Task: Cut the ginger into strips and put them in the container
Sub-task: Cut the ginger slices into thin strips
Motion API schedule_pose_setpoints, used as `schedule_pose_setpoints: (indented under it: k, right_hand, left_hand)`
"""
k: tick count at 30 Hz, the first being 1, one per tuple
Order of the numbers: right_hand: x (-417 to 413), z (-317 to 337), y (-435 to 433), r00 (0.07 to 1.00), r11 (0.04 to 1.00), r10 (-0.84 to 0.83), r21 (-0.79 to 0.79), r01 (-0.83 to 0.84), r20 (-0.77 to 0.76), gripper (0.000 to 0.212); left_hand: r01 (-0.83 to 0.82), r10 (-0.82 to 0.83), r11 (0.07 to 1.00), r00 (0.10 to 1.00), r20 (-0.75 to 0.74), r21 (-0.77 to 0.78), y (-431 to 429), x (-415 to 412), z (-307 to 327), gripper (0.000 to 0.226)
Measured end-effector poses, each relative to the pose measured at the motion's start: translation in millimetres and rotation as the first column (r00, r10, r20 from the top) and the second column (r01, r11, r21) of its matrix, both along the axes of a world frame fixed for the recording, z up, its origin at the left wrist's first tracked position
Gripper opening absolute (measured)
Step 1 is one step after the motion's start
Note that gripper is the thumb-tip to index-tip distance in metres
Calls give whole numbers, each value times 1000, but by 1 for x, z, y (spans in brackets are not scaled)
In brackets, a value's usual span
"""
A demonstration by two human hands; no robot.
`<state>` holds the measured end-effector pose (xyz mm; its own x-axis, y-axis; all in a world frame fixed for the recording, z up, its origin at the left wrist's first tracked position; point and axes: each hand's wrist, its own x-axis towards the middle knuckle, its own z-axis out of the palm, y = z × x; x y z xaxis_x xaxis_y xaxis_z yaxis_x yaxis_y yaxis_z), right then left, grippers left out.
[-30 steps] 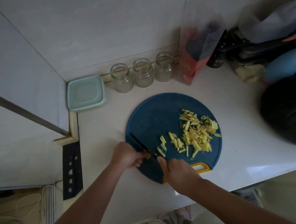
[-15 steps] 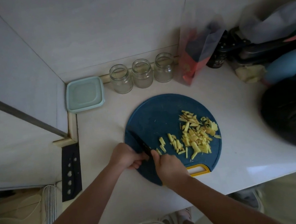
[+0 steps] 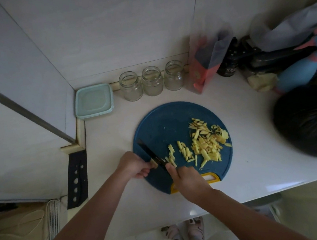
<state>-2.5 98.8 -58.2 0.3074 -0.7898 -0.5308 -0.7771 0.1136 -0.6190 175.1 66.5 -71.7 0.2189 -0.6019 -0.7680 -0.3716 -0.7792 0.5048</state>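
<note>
In the head view, the left hand (image 3: 133, 166) is pinching a small ginger stub (image 3: 154, 163) at the lower left of the blue cutting board (image 3: 164, 123), its grip curled tightly. The stub looks firm, light and probably slippery, so it is best held well back from the blade. The right hand (image 3: 185, 178) is wrapping its grip around the knife (image 3: 150, 154). Cut strips (image 3: 205, 143) are lying right of the blade, and the pale container (image 3: 93, 100) is sitting at the upper left.

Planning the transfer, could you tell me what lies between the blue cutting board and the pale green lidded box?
Only bare white counter lies between the cutting board and the box, in the head view.
</note>
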Motion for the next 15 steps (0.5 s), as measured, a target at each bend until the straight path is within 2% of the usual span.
schedule_pose_setpoints:
  k: [3, 6, 15]
  right_hand:
    - [1, -2, 5, 997, 998, 67, -19, -68, -38, 73]
    - [1, -6, 6, 998, 998, 55, -16, -56, -43, 60]
    - [6, -8, 11, 991, 996, 81, -35, -85, -106, 55]
  left_hand:
    - [6, -6, 1000, 1000, 11, 2, 1, 0, 0, 25]
    - [12, -12, 1000, 1000, 16, 4, 0, 0, 1, 24]
    - [19, -19, 1000, 1000, 17, 7, -3, 0, -3, 30]
